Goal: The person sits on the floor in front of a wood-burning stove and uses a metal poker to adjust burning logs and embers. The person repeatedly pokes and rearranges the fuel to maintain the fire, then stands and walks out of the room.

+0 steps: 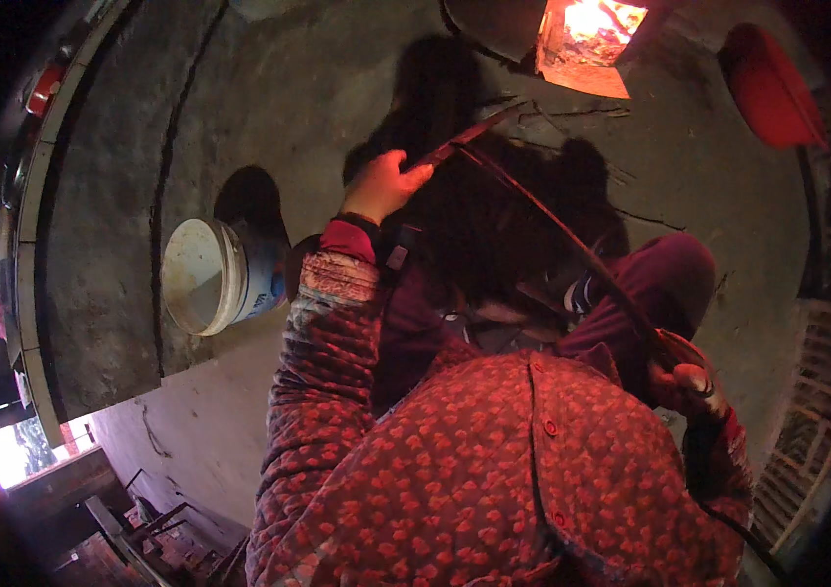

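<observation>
My left hand [386, 186] is closed round the near end of a flat, tapering strip [464, 137] that points away toward the fire. Whether it is wood or a blade, I cannot tell. At the right, my right hand [694, 386] grips the thick end of a long, thin stick [572, 240]. From there the stick slants up and left, its far tip meeting or crossing the strip just beyond my left hand. Red firelight falls on both hands and the patterned sleeves.
Flames burn in a stove opening [596, 24] ahead, with a lit plate at its mouth. A white bucket [229, 274] stands left of my knee. Thin twigs [572, 112] lie on the floor before the stove. A red basin [772, 88] is at the far right, above a slatted rack [811, 421].
</observation>
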Demonstrator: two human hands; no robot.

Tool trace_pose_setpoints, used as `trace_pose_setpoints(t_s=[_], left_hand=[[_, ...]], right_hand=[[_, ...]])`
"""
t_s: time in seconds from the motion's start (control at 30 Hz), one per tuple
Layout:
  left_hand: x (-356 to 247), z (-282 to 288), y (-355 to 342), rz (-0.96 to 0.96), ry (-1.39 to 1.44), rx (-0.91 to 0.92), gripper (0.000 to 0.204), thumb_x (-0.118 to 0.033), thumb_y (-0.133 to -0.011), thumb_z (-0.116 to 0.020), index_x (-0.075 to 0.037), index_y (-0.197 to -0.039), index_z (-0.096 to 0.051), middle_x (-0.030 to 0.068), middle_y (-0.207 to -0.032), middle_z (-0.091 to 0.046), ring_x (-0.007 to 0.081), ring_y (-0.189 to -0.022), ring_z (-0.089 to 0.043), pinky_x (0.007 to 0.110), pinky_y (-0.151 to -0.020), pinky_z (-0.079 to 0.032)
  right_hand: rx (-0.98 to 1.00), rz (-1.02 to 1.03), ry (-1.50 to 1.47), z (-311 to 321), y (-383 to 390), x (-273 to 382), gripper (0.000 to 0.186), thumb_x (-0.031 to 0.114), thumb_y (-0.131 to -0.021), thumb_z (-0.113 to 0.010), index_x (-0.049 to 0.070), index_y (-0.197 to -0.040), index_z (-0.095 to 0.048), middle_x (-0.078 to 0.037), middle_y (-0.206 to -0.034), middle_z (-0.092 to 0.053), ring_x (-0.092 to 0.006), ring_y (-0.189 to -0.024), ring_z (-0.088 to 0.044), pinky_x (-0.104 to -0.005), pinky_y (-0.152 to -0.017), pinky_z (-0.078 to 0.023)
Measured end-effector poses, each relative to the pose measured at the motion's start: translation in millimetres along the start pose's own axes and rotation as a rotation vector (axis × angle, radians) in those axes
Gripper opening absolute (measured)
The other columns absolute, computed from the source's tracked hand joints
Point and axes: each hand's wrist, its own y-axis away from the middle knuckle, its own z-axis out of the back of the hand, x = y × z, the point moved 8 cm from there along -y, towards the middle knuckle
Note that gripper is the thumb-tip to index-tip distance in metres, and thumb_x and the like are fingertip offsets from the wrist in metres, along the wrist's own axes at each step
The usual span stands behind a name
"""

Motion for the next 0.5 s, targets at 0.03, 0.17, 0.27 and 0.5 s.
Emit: trace_pose_setpoints(t_s=[0.03,0.17,0.27,0.5], left_hand=[[-4.6,-5.2,0.8,-0.025,0.03,0.07,0.053,-0.046,-0.08,-0.064,-0.004,-0.111,-0.057,0.0134,-0.095,-0.062,0.0232,-0.079,-0.062,0.035,-0.071,-0.049],[-11.7,-16.1,12.4,0.244,0.402,0.332,0.036,-0.035,-0.081,-0.064,-0.003,-0.096,-0.06,0.0054,-0.069,-0.059,0.0133,-0.05,-0.054,0.03,-0.045,-0.043],[-21.9,-3.7,17.2,0.145,0.455,0.317,0.028,-0.029,-0.084,-0.062,-0.004,-0.096,-0.06,-0.0003,-0.066,-0.056,0.0084,-0.05,-0.049,0.025,-0.044,-0.037],[-20.4,43.7,85.9,0.253,0.641,0.222,0.037,-0.014,-0.082,-0.065,-0.001,-0.116,-0.055,-0.0033,-0.075,-0.055,0.003,-0.05,-0.043,0.02,-0.044,-0.034]], right_hand=[[-0.001,0.025,-0.011,-0.7,1.3,1.6,0.075,0.038,-0.08,-0.065,0.011,-0.141,-0.031,-0.002,-0.077,-0.049,-0.0068,-0.053,-0.036,-0.0213,-0.045,-0.028],[-0.047,0.042,0.0,-0.3,9.6,9.7,0.07,0.031,-0.081,-0.065,0.01,-0.14,-0.033,-0.001,-0.071,-0.046,-0.0058,-0.053,-0.034,-0.0207,-0.047,-0.028],[0.004,0.04,0.025,2.0,15.6,18.5,0.068,0.029,-0.081,-0.065,0.007,-0.139,-0.035,0.0,-0.074,-0.046,-0.0059,-0.054,-0.033,-0.0208,-0.048,-0.027],[0.116,0.057,-0.021,-3.9,13.7,11.6,0.07,0.03,-0.081,-0.066,0.004,-0.138,-0.035,0.004,-0.074,-0.046,-0.0036,-0.055,-0.034,-0.0188,-0.047,-0.026]])
